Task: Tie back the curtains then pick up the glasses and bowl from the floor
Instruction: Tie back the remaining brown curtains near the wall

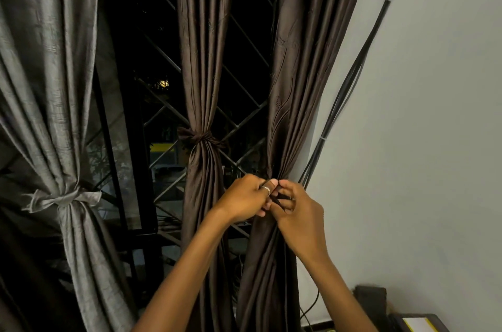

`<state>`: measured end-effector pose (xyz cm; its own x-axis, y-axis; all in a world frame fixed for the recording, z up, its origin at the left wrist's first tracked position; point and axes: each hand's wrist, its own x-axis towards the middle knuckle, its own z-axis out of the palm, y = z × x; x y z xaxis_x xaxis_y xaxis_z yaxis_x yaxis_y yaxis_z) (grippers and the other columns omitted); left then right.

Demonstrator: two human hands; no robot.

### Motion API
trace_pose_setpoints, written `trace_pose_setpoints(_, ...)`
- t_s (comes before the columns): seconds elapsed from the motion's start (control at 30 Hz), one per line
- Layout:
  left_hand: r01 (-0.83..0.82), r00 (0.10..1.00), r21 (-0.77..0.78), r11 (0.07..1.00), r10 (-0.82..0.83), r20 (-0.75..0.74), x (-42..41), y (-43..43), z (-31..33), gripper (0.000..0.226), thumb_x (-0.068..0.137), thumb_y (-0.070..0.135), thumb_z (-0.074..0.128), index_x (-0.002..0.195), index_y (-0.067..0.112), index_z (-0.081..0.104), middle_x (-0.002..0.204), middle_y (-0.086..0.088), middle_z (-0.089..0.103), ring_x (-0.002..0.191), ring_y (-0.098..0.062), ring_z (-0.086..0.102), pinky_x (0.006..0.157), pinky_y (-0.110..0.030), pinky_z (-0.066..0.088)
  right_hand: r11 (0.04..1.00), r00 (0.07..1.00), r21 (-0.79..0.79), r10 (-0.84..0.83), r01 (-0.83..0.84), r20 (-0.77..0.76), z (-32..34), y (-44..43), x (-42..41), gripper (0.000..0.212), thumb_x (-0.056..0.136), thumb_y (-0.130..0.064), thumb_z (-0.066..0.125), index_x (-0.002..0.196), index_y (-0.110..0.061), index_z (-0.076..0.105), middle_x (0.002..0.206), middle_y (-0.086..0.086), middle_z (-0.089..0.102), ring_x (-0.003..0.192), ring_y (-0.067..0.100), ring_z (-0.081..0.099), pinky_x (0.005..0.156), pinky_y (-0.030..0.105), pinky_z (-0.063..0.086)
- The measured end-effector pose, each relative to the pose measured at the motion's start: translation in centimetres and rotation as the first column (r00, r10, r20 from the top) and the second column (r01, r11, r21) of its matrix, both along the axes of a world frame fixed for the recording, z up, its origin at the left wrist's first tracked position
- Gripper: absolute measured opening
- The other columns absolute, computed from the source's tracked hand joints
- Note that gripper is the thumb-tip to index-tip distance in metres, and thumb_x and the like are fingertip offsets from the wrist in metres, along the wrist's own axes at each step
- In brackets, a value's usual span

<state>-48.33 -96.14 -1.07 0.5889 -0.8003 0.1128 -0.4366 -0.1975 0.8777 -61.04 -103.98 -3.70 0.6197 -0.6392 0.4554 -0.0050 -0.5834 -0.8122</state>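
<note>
1 grey curtain point(49, 87), 2 brown curtains point(202, 60) point(298, 73), 2 knotted ties point(65, 197) point(199, 138), 2 hands point(244, 200) point(301, 219), 1 ring point(266, 190)

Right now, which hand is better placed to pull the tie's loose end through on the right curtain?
Probably the right hand: its fingers curl round the dark tie end, while the left hand grips the gathered brown curtain.

The left forearm point(190, 263) and right forearm point(334, 277) are bare to the wrists, slim and long. The left grip point(244, 200) wears a plain silver band ring point(266, 190) on one finger.
</note>
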Motion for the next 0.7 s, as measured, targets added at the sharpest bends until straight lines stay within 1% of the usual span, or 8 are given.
trace_pose_setpoints(0.07, 0.024, 0.999, 0.007, 1.000, -0.025, 0.027, -0.2, -0.3, 0.2, 0.043, 0.106, 0.040, 0.046, 0.100, 0.008, 0.074, 0.081, -0.008, 0.074, 0.077, -0.015, 0.073, 0.073, -0.031, 0.063, 0.989, 0.994, -0.120, -0.078, 0.087, 0.075, -0.7, 0.6, 0.0, 0.044, 0.090, -0.005, 0.073, 0.127, -0.026, 0.065, 0.106, -0.018, 0.069, 0.092, -0.015, 0.065, 0.082, 0.005, 0.050)
trace_pose_setpoints(0.17, -0.003, 0.970, 0.069, 0.998, -0.014, 0.245, -0.2, -0.4, 0.4, 0.048, 0.105, 0.049, 0.041, 0.086, 0.020, 0.073, 0.073, 0.001, 0.073, 0.072, -0.014, 0.071, 0.078, -0.040, 0.059, 0.952, 0.983, -0.256, -0.140, 0.167, 0.122, -1.7, 1.2, 0.2, 0.039, 0.091, -0.007, 0.072, 0.126, -0.024, 0.068, 0.106, -0.014, 0.072, 0.095, -0.001, 0.069, 0.086, 0.013, 0.053)
trace_pose_setpoints(0.23, -0.091, 0.908, 0.093, 0.991, 0.044, 0.416, -0.3, -0.3, 0.6, 0.048, 0.104, 0.055, 0.036, 0.077, 0.027, 0.065, 0.070, 0.006, 0.067, 0.073, -0.014, 0.067, 0.074, -0.040, 0.055, 0.923, 0.976, -0.324, -0.177, 0.210, 0.127, -2.0, 1.2, 0.2, 0.032, 0.092, -0.008, 0.072, 0.120, -0.021, 0.071, 0.104, -0.009, 0.074, 0.093, 0.003, 0.069, 0.084, 0.015, 0.052)
trace_pose_setpoints(0.33, -0.184, 0.809, 0.046, 0.982, 0.125, 0.575, -0.6, -0.1, 1.0, 0.042, 0.104, 0.056, 0.036, 0.081, 0.032, 0.062, 0.076, 0.011, 0.059, 0.081, -0.016, 0.063, 0.069, -0.037, 0.051, 0.881, 0.970, -0.405, -0.231, 0.243, 0.077, -2.5, 0.9, 0.1, 0.027, 0.088, 0.001, 0.071, 0.109, -0.016, 0.076, 0.094, -0.001, 0.075, 0.081, 0.013, 0.070, 0.073, 0.017, 0.048)
trace_pose_setpoints(0.4, -0.151, 0.825, 0.003, 0.988, 0.125, 0.551, -0.6, -0.3, 0.9, 0.035, 0.103, 0.053, 0.044, 0.096, 0.032, 0.071, 0.083, 0.012, 0.060, 0.088, -0.014, 0.064, 0.068, -0.034, 0.048, 0.879, 0.971, -0.424, -0.238, 0.218, 0.008, -2.5, 0.8, -0.1, 0.029, 0.086, 0.004, 0.069, 0.107, -0.015, 0.077, 0.092, 0.001, 0.074, 0.078, 0.015, 0.069, 0.070, 0.012, 0.043)
trace_pose_setpoints(0.47, -0.090, 0.883, -0.081, 0.993, 0.117, 0.454, -0.3, -0.6, 0.4, 0.028, 0.099, 0.051, 0.056, 0.110, 0.033, 0.075, 0.094, 0.015, 0.073, 0.094, -0.007, 0.068, 0.076, -0.035, 0.057, 0.872, 0.971, -0.454, -0.232, 0.182, -0.057, -2.2, 0.8, -0.4, 0.030, 0.085, 0.002, 0.069, 0.108, -0.014, 0.077, 0.095, 0.003, 0.074, 0.079, 0.016, 0.069, 0.069, 0.012, 0.042)
trace_pose_setpoints(0.6, -0.019, 0.959, -0.271, 0.962, 0.095, 0.269, 0.2, -1.2, -0.7, 0.020, 0.091, 0.037, 0.073, 0.109, 0.028, 0.078, 0.103, 0.017, 0.077, 0.101, 0.006, 0.068, 0.091, -0.032, 0.059, 0.853, 0.975, -0.508, -0.200, 0.123, -0.100, -0.4, 0.9, -1.2, 0.031, 0.085, -0.001, 0.070, 0.111, -0.016, 0.078, 0.097, 0.002, 0.075, 0.081, 0.015, 0.071, 0.073, 0.014, 0.044)
trace_pose_setpoints(0.7, 0.029, 0.974, -0.337, 0.941, 0.049, 0.219, 0.2, -1.0, -0.9, 0.018, 0.096, 0.027, 0.068, 0.110, 0.021, 0.078, 0.100, 0.013, 0.078, 0.098, 0.004, 0.069, 0.091, -0.027, 0.058, 0.820, 0.984, -0.560, -0.174, 0.121, -0.042, 2.4, 0.1, -1.8, 0.034, 0.084, 0.000, 0.069, 0.113, -0.017, 0.077, 0.099, 0.000, 0.075, 0.084, 0.013, 0.070, 0.076, 0.002, 0.035)
